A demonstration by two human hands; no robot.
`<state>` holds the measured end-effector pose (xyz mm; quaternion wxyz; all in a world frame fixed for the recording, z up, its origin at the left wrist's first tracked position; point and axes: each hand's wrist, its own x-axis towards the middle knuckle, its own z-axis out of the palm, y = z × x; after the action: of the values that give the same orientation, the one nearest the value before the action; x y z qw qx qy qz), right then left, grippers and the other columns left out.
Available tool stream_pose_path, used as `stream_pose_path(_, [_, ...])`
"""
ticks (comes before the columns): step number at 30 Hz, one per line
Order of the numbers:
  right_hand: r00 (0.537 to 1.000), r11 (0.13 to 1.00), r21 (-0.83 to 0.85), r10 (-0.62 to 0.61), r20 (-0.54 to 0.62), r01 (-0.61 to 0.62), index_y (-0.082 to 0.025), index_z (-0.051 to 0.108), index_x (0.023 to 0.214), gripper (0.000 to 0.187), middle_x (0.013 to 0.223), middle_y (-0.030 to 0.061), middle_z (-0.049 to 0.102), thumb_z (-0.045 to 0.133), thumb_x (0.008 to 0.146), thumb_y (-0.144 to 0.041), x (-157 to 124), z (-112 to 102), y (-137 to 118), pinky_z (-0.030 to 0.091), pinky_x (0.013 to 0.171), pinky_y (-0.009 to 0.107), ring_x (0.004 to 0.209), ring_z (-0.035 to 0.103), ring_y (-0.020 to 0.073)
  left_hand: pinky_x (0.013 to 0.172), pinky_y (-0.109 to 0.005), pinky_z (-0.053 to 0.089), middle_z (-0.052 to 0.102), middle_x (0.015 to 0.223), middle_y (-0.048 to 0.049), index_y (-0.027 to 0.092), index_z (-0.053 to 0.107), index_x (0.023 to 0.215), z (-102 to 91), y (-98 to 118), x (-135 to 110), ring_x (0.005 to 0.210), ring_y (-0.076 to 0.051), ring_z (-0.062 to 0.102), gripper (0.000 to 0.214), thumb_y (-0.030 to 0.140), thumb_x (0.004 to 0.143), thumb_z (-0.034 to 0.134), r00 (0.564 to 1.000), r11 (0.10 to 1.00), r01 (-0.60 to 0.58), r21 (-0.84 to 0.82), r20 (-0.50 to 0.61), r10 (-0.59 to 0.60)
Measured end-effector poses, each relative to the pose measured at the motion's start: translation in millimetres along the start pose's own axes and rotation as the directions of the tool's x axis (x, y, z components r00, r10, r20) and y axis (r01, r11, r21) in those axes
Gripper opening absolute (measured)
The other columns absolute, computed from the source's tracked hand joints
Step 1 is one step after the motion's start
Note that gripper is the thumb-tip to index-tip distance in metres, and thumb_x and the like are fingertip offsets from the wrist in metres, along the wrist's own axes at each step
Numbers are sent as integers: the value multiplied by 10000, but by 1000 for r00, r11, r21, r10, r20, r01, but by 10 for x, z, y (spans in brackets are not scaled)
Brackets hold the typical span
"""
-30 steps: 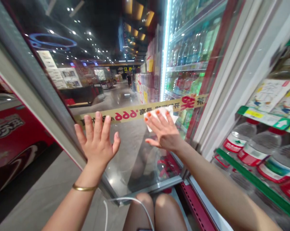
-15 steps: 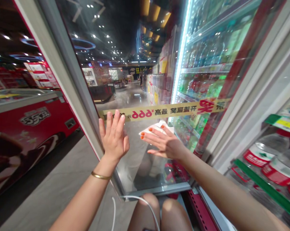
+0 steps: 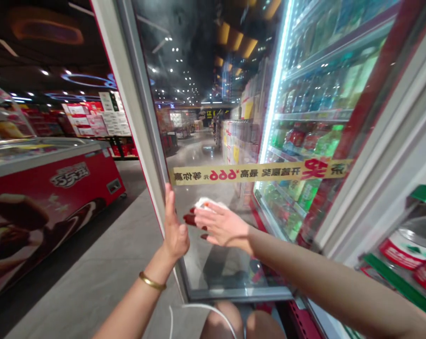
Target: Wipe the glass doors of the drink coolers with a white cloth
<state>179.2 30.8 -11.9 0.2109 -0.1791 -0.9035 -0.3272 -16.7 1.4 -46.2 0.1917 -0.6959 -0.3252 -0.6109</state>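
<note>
An open glass cooler door (image 3: pixel 213 117) stands in front of me, with a yellow banner sticker (image 3: pixel 258 172) across it. My left hand (image 3: pixel 174 228) lies flat against the door's outer edge, fingers stretched upward, a gold bangle on the wrist. My right hand (image 3: pixel 221 226) is on the inner side of the glass. Its fingers are spread flat and press a white cloth (image 3: pixel 204 204) to the pane, just below the banner. The nails are painted orange-red.
A red chest freezer (image 3: pixel 46 193) stands at left across a grey floor aisle. The cooler's shelves with water bottles (image 3: pixel 399 247) are at right. More lit drink shelves (image 3: pixel 304 127) show through the glass. A white cable (image 3: pixel 198 313) hangs over my knees at the bottom.
The door has swung further, so I now see it more edge-on. My left hand has turned side-on along the door's edge. My right hand has slid left and down with the cloth.
</note>
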Motion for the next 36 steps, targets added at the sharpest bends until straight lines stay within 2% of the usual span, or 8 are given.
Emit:
stream_pose_path(6, [866,881,-72,441,-237,-468,-319,37,1793,897,1869,-6,134,539,1052,-375,467,-565,569,40,1372,790,1741,10,365,1417,-589,138,36,1869,-116,274,112,1786,109,50,-94,1751,-272,33,783,389,1104,479,995,951,-93,295,47,83])
stream_pose_path(13, [843,889,-60,406,-353,-454,-410,220,1766,884,1784,-15,322,637,987,-387,-893,342,125,255,1332,815,1671,292,428,1420,-623,-57,297,1818,-28,342,299,1749,485,249,443,1749,-304,-2,778,409,1045,621,968,826,-242,508,74,238])
stream_pose_path(19, [288,496,151,697,-657,-855,-490,-93,1738,848,1777,-107,-89,376,1040,-386,-1172,-272,1166,248,1271,881,1667,49,417,1414,-641,-53,510,1703,-74,307,431,1703,521,282,452,1749,-317,39,778,477,991,694,963,791,-249,559,58,262])
stream_pose_path(21, [394,563,83,669,-630,-823,-431,-87,1757,873,1809,-41,-28,416,1044,-397,-1035,-360,1157,225,1279,890,1674,97,437,1433,-576,19,550,1674,-75,306,469,1681,494,324,547,1743,-282,134,747,431,984,704,959,808,-251,533,20,284])
stream_pose_path(24, [812,854,-121,424,-400,-506,-404,44,1780,931,1813,13,252,577,1018,-454,-1001,-260,963,270,1332,787,1666,301,416,1444,-508,40,566,1663,-55,305,496,1660,513,440,915,1725,-227,222,688,409,1004,675,921,786,-352,509,40,387])
stream_pose_path(26, [887,898,-173,339,-313,-404,-389,57,1784,916,1809,32,313,581,1036,-451,-1111,-237,1002,259,1343,772,1676,306,403,1432,-569,-78,486,1723,-27,329,472,1671,569,523,1218,1741,-251,151,676,472,1031,636,882,726,-450,520,130,453])
stream_pose_path(32, [254,427,136,732,-633,-894,-275,-119,1778,760,1873,116,-1,275,1138,-389,-1188,-559,1535,164,1306,860,1734,8,408,1333,-718,-242,256,1825,-78,297,329,1747,681,588,1542,1737,-385,-49,913,704,983,619,829,658,-559,505,320,459])
stream_pose_path(36, [806,837,-204,378,-455,-508,-331,8,1793,788,1853,19,233,392,1125,-494,-1053,-496,1291,168,1412,666,1737,154,296,1413,-632,-81,322,1801,-86,308,291,1759,525,503,1707,1739,-372,92,938,660,974,664,789,632,-613,474,338,513])
